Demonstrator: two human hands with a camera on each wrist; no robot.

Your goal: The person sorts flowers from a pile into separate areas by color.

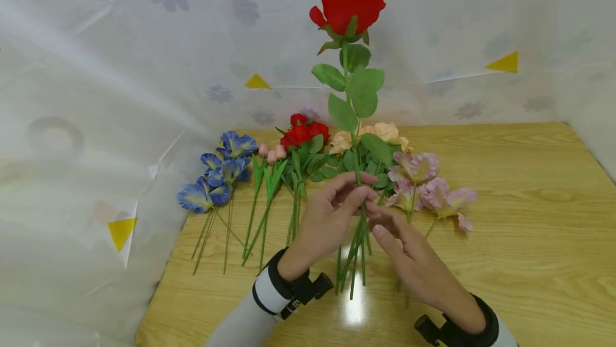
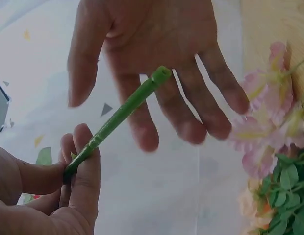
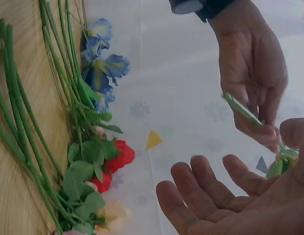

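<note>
A single red rose (image 1: 353,7) with green leaves stands upright in front of me. My left hand (image 1: 332,210) pinches its green stem (image 2: 117,115) between thumb and fingers; the cut lower end points toward the left wrist camera. Close beside it, my right hand (image 1: 416,261) has its fingers spread and relaxed, and the right wrist view shows its palm (image 3: 250,215) holding nothing. Behind the hands lie peach roses (image 1: 387,132), their stems running down below the left hand, and pink-purple flowers (image 1: 435,194) to the right.
On the wooden table (image 1: 539,240) lie blue irises (image 1: 236,168) at the left, then pink tulips (image 1: 276,153) and a bunch of red roses (image 1: 299,134). A pale floral sheet (image 1: 433,26) hangs behind and to the left, with yellow triangles (image 1: 505,62) on it.
</note>
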